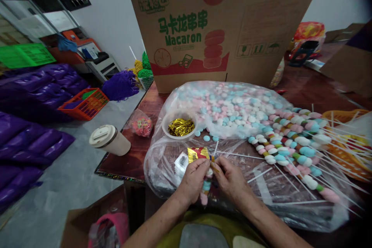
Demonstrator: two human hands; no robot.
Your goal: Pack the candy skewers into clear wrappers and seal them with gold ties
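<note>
Close to my body, my left hand [195,179] is closed round the neck of a wrapped candy skewer [206,186]. Pink, blue and white sweets show below the fingers. The bag's yellow and red printed top [197,154] sticks out above them. My right hand [232,177] touches the same neck from the right, thumb and fingers pinched on a thin gold strip. A white bowl [165,128] of gold foil ties [181,127] stands just beyond. Many strung candy skewers [280,157] on white sticks lie to the right.
Loose pastel candies [235,106] fill a clear plastic bag behind the bowl. A large cardboard box [186,58] blocks the back. Near the table's left edge are a lidded cup [112,141] and a small bag of red sweets [142,126]. An orange basket [345,155] sits right.
</note>
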